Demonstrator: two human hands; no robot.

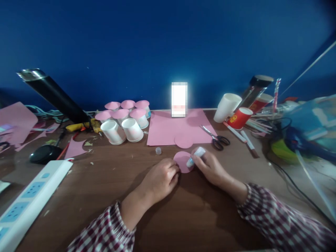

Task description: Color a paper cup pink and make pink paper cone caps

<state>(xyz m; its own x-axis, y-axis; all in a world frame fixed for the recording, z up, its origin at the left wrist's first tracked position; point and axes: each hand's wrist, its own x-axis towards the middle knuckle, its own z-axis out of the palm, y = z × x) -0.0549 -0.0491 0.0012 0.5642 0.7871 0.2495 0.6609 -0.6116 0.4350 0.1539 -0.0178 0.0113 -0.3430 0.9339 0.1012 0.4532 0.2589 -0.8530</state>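
My right hand (211, 167) is closed around a white glue stick (200, 152), its tip touching or just over a pink paper circle (182, 161). That circle lies on the brown table, its left edge pinched under the curled fingers of my left hand (163, 176). A small clear cap (158, 151) sits just behind my left hand. Beyond, a second pink paper circle (183, 140) rests partly on a stack of pink paper sheets (162, 129). Black-handled scissors (219, 139) lie with their blades on the right part of those sheets.
White paper cups (112, 132), several topped with pink paper cones (120, 114), stand back left. A bright phone (179, 101) leans on the wall. Red cups (239, 118) and white cups (227, 107) stand right. A power strip (39, 196), a mouse (46, 154) and a cable (291, 175) flank my arms.
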